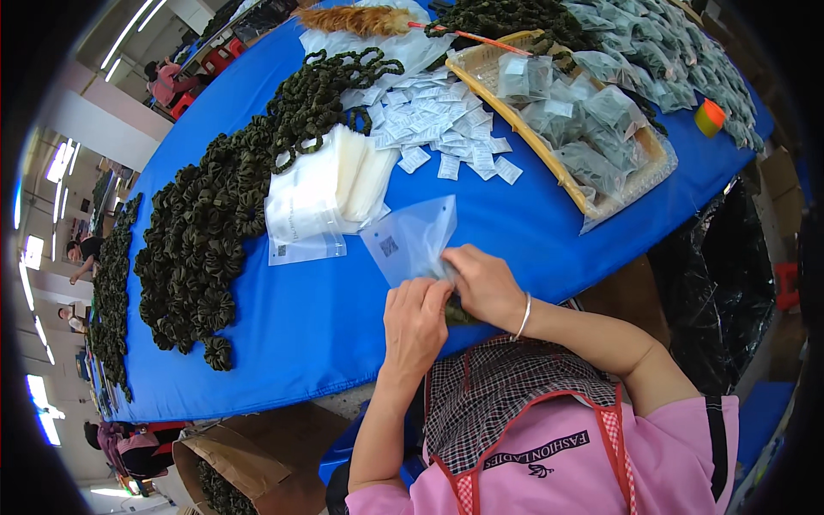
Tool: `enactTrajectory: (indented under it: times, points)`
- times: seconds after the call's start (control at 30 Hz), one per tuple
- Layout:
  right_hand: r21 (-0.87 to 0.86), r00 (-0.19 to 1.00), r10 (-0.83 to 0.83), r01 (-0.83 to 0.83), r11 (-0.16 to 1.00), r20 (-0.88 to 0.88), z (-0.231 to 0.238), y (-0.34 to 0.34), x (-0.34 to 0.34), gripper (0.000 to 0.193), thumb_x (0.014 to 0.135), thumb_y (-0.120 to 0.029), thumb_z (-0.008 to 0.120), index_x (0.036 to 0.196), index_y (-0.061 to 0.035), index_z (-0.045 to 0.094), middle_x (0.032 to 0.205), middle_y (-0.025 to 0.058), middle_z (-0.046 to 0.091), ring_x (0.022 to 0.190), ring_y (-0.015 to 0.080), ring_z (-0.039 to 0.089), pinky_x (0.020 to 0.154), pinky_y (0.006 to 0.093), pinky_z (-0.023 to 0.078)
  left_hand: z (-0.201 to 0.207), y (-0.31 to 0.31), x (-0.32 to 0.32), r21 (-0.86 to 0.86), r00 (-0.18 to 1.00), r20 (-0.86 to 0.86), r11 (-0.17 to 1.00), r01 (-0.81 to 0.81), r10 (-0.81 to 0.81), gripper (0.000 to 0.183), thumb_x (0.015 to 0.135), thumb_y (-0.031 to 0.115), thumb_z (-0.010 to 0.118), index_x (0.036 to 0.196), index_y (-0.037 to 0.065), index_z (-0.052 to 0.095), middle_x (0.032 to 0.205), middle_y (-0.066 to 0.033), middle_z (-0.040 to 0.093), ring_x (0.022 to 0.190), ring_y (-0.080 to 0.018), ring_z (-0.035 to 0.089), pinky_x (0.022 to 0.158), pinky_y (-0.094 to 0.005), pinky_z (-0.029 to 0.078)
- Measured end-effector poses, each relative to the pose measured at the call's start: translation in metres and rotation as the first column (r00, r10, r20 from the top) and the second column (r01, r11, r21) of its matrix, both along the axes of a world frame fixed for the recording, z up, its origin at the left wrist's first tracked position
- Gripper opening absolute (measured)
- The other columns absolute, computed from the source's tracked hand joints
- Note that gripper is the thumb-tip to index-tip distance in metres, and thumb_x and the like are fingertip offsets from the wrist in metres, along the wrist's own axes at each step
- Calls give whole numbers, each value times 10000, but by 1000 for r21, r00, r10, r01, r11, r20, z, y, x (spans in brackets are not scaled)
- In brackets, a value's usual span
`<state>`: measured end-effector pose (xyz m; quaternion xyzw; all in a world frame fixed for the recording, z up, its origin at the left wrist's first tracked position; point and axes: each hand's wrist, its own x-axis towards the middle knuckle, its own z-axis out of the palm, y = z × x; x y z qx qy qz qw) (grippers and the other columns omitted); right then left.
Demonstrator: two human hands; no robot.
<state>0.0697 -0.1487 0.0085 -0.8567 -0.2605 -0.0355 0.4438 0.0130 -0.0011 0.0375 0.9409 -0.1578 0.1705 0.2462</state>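
Close to my body, at the table's front edge, both hands are closed on a clear plastic bag (410, 242) with a small printed square on it. My left hand (414, 319) pinches the bag from the left. My right hand (486, 287), with a white bangle at its wrist, grips the bag's gathered middle. Below the fingers a bit of dark green fabric (460, 312) shows, mostly hidden by the hands. Just beyond lies a stack of flat, translucent bags (313, 202). Dark green scrunchies (193, 232) form a long heap to the left. Small white printed packets (433, 120) lie scattered behind the bags.
A tan woven basket (562, 176) of filled bags stands at the right on the blue-covered table (300, 318). Near it are an orange-and-green roll (710, 118) and more filled bags (639, 47). A feather duster (356, 21) lies at the back. An open carton (236, 451) stands below left.
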Motion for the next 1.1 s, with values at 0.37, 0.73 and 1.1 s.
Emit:
enactTrajectory:
  times: [0.37, 0.73, 1.1]
  points:
    - [237, 904, -211, 313, 920, -373, -3, 4, 23, 222, 785, -21, 591, 995, 27, 641, 894, 196, 671, 816, 319, 661, 720, 357, 506, -41, -25, 2, -562, 838, -396, 624, -544, 374, 287, 796, 20, 610, 1072, -33, 554, 833, -174, 668, 730, -276, 671, 651, -367, 519]
    - [65, 860, -471, 491, 869, -195, -2, 34, 47, 379, 785, -30, 622, 1142, -37, 496, 919, 131, 590, 811, 270, 612, 680, 363, 496, -43, -52, 5, -534, 787, -561, 614, -582, 258, 182, 837, 40, 540, 984, -66, 566, 798, -179, 681, 654, -227, 687, 598, -331, 526]
    - [374, 720, -231, 573, 729, -654, 3, 26, 9, 512, 826, -81, 627, 1293, -46, 420, 1149, 194, 553, 907, 299, 602, 819, 387, 477, -41, -55, -4, -633, 720, -678, 620, -464, -153, 169, 808, 63, 588, 906, -69, 626, 753, -115, 685, 642, -118, 638, 549, -258, 488]
